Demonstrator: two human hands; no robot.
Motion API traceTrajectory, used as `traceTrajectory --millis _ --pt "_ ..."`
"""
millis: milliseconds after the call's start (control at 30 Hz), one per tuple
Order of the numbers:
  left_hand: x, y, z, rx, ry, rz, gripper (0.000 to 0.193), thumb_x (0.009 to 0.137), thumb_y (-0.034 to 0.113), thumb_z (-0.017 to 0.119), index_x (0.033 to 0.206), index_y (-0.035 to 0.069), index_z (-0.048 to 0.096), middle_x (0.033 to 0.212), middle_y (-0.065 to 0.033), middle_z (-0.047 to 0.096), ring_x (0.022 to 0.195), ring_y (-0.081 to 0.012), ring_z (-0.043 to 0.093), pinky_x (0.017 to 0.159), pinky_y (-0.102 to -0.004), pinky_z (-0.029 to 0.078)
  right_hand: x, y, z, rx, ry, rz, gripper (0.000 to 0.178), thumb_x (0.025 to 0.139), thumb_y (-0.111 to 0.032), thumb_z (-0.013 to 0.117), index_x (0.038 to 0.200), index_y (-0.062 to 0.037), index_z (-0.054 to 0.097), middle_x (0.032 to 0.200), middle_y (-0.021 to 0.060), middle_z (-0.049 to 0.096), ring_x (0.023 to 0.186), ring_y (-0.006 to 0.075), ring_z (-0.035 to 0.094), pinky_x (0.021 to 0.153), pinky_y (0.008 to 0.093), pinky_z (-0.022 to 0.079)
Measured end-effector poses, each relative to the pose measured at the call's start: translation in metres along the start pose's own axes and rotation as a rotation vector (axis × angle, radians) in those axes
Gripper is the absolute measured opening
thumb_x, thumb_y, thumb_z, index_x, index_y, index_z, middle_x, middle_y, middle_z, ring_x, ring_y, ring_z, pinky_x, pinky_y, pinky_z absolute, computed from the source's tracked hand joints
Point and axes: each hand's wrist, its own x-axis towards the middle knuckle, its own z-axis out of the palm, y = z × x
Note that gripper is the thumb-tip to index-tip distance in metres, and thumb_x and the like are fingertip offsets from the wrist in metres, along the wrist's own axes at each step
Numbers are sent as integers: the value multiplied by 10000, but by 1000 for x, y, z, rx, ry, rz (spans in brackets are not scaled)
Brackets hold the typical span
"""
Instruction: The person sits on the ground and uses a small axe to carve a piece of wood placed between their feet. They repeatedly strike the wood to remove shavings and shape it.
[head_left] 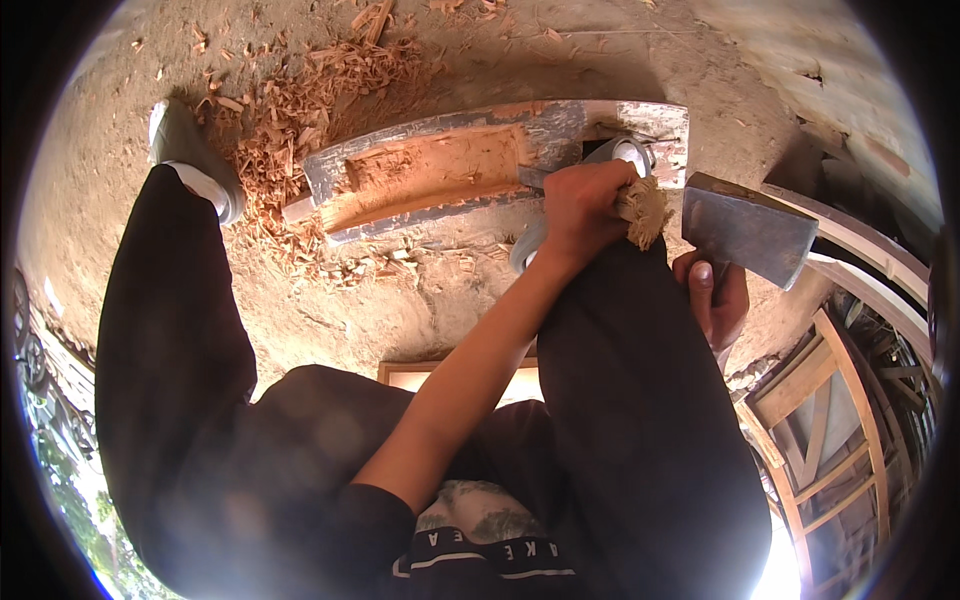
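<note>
Firmly, the left hand (587,208) at upper centre is clenching a chisel (648,212), presumably baring its frayed end for the hammer (752,234) the right hand (718,302) is clasping.

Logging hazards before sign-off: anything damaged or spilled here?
Yes: the tool handle in the left hand has a frayed, splayed end, possibly battered. Wood chips also lie strewn on the floor around the board's left end.

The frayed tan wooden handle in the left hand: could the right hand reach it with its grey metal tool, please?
Probably yes: the grey metal tool in the right hand faces the frayed handle across an open gap, though the black-trousered knee sits close by.
</note>
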Motion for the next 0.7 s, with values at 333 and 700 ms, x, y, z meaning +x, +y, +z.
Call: traceTrajectory --millis 333,700 --pt "5 -5 -4 -88 100 -145 222 670 149 800 755 118 598 636 -103 571 581 -318 598 518 -376 437 6 37 -16 -294 -73 -92 397 998 -259 614 1197 81 564 800 81 603 698 103 528 632 251 422" --pt "5 -12 -3 14 76 -94 266 610 136 811 820 128 648 652 -91 603 602 -306 626 535 -362 458 27 5 -14 -451 -162 -68 342 978 -225 630 1174 52 590 721 68 616 582 140 552 529 289 444"
